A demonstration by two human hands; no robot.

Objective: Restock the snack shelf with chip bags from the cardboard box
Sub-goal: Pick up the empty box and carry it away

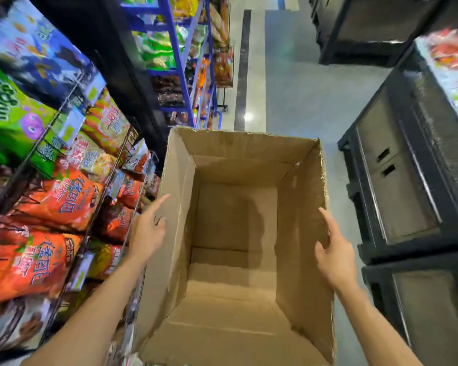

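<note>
Our left hand point(146, 231) and right hand point(333, 254), fingers straight, rest against the empty cardboard box point(246, 140) beside the stocked snack shelf point(95, 220); restocking seems done, so next we grip and remove it.

Both forearms bare, coming in from the bottom edge: left from 7 o'clock, right from 5 o'clock. Left hand point(147, 233) back up, index finger straight toward 1 o'clock, other fingers loosely bent. Right hand point(335, 260) back up, index straight toward 11 o'clock, thumb splayed toward 10 o'clock, other fingers hidden. Hands well apart, left reaching slightly further.
</note>
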